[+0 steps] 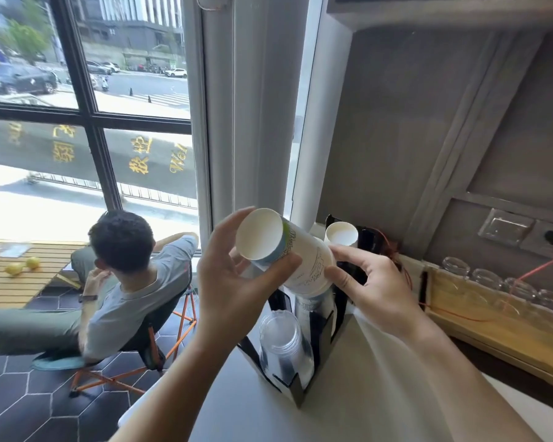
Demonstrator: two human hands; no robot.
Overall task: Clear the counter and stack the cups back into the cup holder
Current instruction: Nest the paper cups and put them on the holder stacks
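Note:
A stack of white paper cups [297, 260] with a green and blue print is held tilted above the black cup holder [304, 390], its open mouth turned toward me. My left hand [233, 282] grips the stack near the mouth. My right hand [367, 282] holds it near the lower end, which sits just over the holder's middle slot. The holder's front slot carries a stack of clear plastic cups [281, 342]. Another white paper cup stack [341, 234] stands in the rear slot.
The holder stands on a white counter [348, 403] by a white window pillar. A wooden tray [505, 342] with upturned glass cups [489, 279] lies at the right. Below the counter at left, a person sits in a folding chair [134, 355].

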